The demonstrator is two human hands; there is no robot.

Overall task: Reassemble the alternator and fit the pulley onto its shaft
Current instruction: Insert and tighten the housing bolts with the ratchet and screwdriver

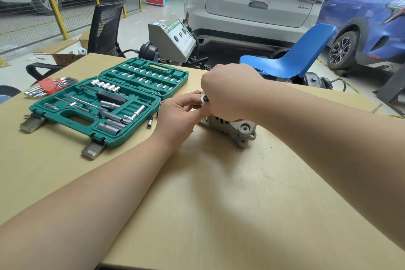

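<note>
The grey cast alternator (238, 130) lies on the wooden table (219, 193), mostly hidden under my hands. My right hand (228, 92) is curled in a fist over its top and grips a tool whose round silver head (205, 98) shows at the knuckles. My left hand (179, 112) reaches in from the left, its fingers curled round a small part beside that head. I cannot see the pulley or the shaft; both hands cover that spot.
An open green socket set case (105, 103) lies left of my hands, with a loose socket (150, 121) by its edge. Hex keys in a red holder (49, 85) sit at the far left. A blue chair (293, 59) stands behind the table.
</note>
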